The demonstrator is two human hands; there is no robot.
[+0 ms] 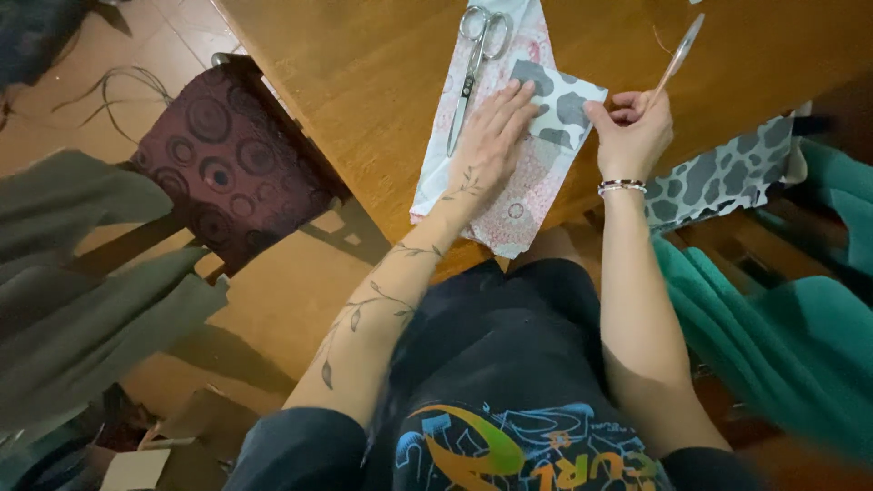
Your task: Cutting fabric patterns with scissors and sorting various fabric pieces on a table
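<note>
My left hand (491,136) lies flat, fingers spread, on a small grey-and-white patterned fabric piece (566,102) that rests on a pink-and-white printed cloth (509,205) on the wooden table (364,82). My right hand (630,127) pinches the right edge of the grey patch and holds a clear pen (677,56) that points up and away. A beaded bracelet is on that wrist. Metal scissors (473,64) lie closed on the pink cloth, just left of my left hand.
A chair with a dark red circle-patterned seat (227,164) stands left of the table. More grey-spotted fabric (727,173) hangs at the right edge, beside teal cloth (782,327). Grey-green fabric (82,273) drapes at the left. Cables lie on the floor.
</note>
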